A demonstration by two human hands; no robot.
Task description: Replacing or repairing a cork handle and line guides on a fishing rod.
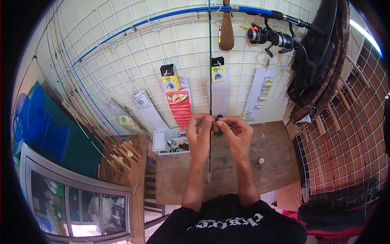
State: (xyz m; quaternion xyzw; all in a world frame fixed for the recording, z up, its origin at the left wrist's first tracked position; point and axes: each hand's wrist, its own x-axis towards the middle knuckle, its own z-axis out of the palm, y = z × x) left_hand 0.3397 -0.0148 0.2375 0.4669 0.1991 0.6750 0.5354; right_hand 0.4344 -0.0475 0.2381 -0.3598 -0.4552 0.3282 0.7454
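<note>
Head view: left hand [199, 132] and right hand [239, 132] raised together over the wooden table [276, 162], fingertips meeting at a thin dark green fishing rod [210, 81] that stands upright between them. Left fingers [202, 119] curled, pinched at the rod; right fingers [226, 120] curled, pinched on something small and greenish just beside it, too small to identify. Rod butt [209, 177] low over the table between the forearms, tip out past the top edge. White compartment box [170, 142] of small tackle on the table, near the left hand. Small pale spool [261, 160] on the table right of the right forearm. White wire grid wall [122, 61] behind, hung with packaged lures [177, 103]. Blue rod [162, 16] with black spinning reel [268, 38] mounted across the top. Bundle of coloured rods [81, 110] leaning at left.
</note>
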